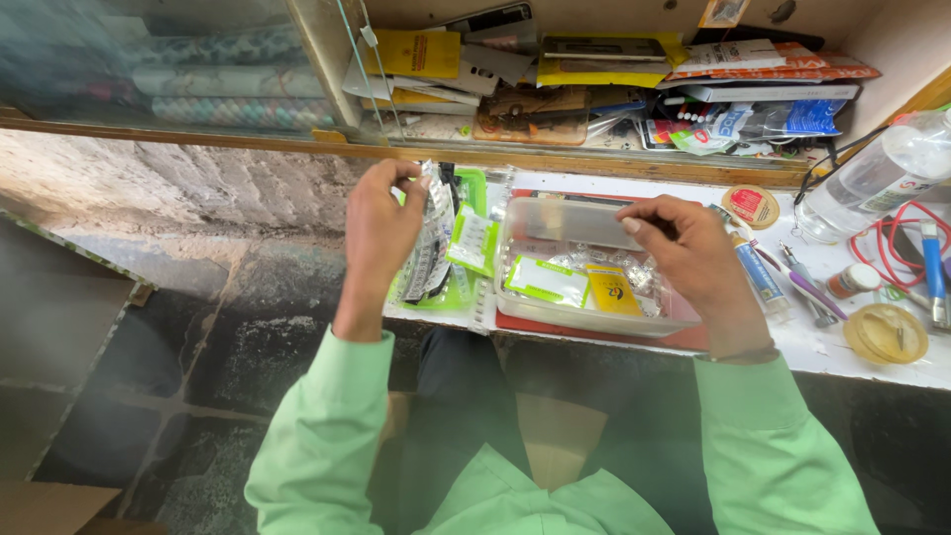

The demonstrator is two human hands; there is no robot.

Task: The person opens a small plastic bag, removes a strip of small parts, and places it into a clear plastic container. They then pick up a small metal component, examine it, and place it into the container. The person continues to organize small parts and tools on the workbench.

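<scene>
Packets [431,238] stand bunched in my left hand [381,233], its grip pinched on them above the tabletop [872,372]; my right hand [693,263] curls, holding nothing I can see, on the clear box [584,317], so I keep both steady

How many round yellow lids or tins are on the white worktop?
2. One small round tin with a red centre lies beside the clear plastic bottle; one larger yellow lid lies near the front edge at the right. Others may be hidden under clutter.
</scene>
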